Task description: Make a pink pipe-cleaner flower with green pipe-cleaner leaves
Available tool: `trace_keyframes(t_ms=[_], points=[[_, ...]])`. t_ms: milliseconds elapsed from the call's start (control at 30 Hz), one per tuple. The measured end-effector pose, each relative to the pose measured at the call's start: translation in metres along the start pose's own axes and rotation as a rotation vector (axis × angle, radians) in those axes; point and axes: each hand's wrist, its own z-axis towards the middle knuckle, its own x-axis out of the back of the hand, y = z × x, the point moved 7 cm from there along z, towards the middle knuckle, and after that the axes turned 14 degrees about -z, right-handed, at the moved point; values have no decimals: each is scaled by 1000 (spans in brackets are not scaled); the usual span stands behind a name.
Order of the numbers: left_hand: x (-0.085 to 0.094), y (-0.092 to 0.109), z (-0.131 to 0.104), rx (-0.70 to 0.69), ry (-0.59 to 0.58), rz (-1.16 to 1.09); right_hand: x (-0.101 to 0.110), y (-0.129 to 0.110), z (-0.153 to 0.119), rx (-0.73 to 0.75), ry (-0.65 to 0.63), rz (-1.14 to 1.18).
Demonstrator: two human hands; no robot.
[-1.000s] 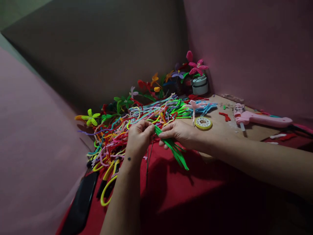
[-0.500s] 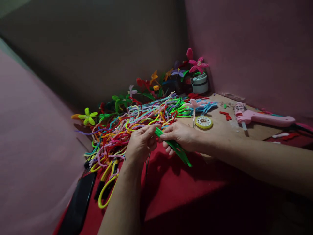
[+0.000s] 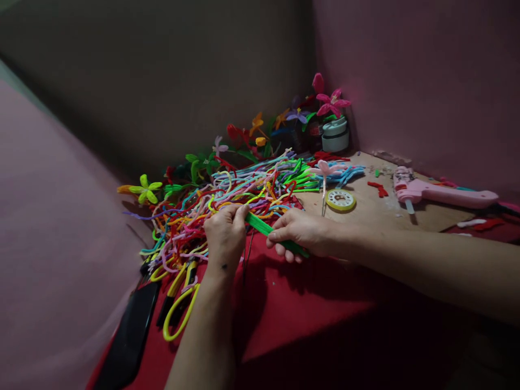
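Between my two hands stretches a flat bundle of green pipe cleaners (image 3: 259, 223), slanting down to the right. My left hand (image 3: 226, 230) is closed on its upper left end, thumb on top. Further down, my right hand (image 3: 296, 234) grips the same bundle between thumb and fingers, and the lower end shows past the fingers. Just behind my left hand spreads a tangled heap of many-coloured pipe cleaners (image 3: 244, 187). A pale pink pipe-cleaner flower (image 3: 324, 169) on a thin stem stands behind my right hand.
Scissors with yellow handles (image 3: 181, 313) and a black phone-like slab (image 3: 129, 338) lie at the left on the red cloth (image 3: 300, 319). On the board at the right are a pink glue gun (image 3: 442, 194) and a round yellow-rimmed dial (image 3: 340, 200). Pipe-cleaner flowers (image 3: 145, 189) line the back.
My left hand has moved left, and more of the green bundle shows between my hands. The bundle's loose lower ends are now drawn closer together, with less sticking out below my right hand.
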Motion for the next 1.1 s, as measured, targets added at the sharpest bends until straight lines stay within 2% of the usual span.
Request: trace_keyframes(t_ms=[100, 200, 300, 367, 433, 567, 767, 967, 1100], points=[[-6, -16, 0, 191, -54, -257, 1, 2, 0, -23, -18, 52], [-28, -31, -8, 490, -226, -662, 3, 2, 0, -36, -41, 56], [-44, -30, -17, 624, -371, -883, 3, 4, 1, -41, -64, 67], [-47, -28, -20, 642, -410, -908, 4, 6, 3, -48, -74, 84], [-47, -28, -20, 634, -398, -871, 4, 8, 5, -49, -88, 119], [-39, -32, -15, 583, -276, -768, 2, 8, 7, -13, -124, 182], [-30, -35, -12, 530, -76, -761, -1, 8, 6, -5, -109, 174], [-30, -33, -10, 551, -93, -870, 1, 8, 5, -31, -78, 175], [-19, -38, -4, 438, 13, -724, 1, 9, 5, -62, -81, 190]])
